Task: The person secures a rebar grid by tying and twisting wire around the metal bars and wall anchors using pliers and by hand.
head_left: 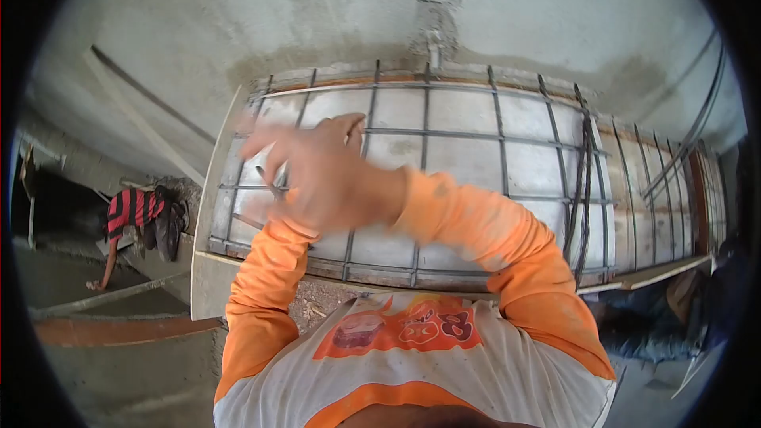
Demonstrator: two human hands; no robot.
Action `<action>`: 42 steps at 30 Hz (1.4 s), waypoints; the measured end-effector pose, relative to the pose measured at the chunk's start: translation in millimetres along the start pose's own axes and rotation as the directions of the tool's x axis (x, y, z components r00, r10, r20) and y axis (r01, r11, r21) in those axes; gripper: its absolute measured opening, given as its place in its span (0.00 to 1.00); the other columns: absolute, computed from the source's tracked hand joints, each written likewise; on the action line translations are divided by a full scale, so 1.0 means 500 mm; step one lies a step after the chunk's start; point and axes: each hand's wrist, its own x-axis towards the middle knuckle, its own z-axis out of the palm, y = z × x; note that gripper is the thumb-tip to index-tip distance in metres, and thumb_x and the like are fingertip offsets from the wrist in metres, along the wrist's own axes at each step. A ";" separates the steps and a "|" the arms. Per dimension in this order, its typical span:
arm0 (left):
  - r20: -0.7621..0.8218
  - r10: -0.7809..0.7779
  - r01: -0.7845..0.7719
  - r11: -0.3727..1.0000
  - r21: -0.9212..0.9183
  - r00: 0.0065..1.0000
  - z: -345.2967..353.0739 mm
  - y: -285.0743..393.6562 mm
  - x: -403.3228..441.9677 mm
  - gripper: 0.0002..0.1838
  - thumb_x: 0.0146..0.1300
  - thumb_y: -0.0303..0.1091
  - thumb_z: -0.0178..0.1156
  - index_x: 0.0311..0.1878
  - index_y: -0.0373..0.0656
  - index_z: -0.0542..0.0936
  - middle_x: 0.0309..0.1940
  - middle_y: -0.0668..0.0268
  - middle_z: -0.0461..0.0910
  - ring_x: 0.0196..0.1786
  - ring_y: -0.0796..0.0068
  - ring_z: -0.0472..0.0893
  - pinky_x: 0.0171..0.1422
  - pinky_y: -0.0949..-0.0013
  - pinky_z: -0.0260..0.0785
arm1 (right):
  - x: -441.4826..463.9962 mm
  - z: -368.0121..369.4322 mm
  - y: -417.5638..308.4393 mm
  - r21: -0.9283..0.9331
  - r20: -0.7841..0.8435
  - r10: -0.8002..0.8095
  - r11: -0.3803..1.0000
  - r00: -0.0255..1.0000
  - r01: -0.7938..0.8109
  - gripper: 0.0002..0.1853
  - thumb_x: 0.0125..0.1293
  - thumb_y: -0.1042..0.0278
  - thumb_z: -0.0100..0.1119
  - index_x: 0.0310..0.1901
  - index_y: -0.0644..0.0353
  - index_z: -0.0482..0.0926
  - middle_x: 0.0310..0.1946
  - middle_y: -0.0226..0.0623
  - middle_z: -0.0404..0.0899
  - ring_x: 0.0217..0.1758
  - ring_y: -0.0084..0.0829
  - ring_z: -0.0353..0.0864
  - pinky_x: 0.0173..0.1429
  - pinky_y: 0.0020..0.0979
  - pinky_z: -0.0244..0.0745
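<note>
My right hand (341,178) crosses in front of my left, above the left end of a grid of steel rebar (499,141). Motion blurs its fingers, which point left. My left hand (343,124) is mostly hidden behind it, with only some fingers showing at the top. A short dark, thin piece (273,181) shows by the blurred fingers; I cannot make out what it is or whether a hand holds it. Under the hands, the rebar grid lies over pale panels (464,162) inside a wooden frame (218,139).
Dark rods or cables (583,190) lie across the grid's right side. A second rebar section (650,190) continues right. A pipe stub (434,51) sticks out of the wall. At left, a person in a red and black striped shirt (136,210) bends over near a plank (111,295).
</note>
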 end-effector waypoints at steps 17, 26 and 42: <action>0.474 -0.186 0.461 -0.112 -0.881 0.861 0.164 -0.024 0.131 0.09 0.68 0.34 0.48 0.43 0.39 0.73 0.41 0.58 0.80 0.38 0.70 0.78 0.48 0.68 0.69 | -0.126 -0.311 -0.036 -0.773 -0.004 0.449 0.565 0.894 -0.287 0.13 0.62 0.74 0.50 0.48 0.61 0.77 0.40 0.47 0.80 0.37 0.44 0.81 0.43 0.36 0.77; 0.128 0.034 -0.021 0.995 -0.102 0.991 0.340 -0.019 0.065 0.15 0.58 0.40 0.56 0.44 0.42 0.79 0.43 0.62 0.79 0.49 0.59 0.75 0.56 0.56 0.63 | -0.259 -0.521 0.021 -0.844 -0.047 0.650 0.381 0.759 -0.379 0.12 0.61 0.78 0.49 0.46 0.64 0.77 0.37 0.49 0.80 0.39 0.48 0.80 0.43 0.38 0.75; 0.614 -0.086 0.016 0.993 0.118 0.784 0.338 0.004 0.131 0.36 0.49 0.67 0.59 0.39 0.36 0.77 0.38 0.53 0.80 0.45 0.57 0.79 0.53 0.58 0.66 | -0.263 -0.512 0.197 -0.929 -0.059 0.714 0.217 0.698 -0.300 0.07 0.63 0.69 0.49 0.36 0.60 0.78 0.33 0.46 0.80 0.39 0.48 0.79 0.45 0.43 0.74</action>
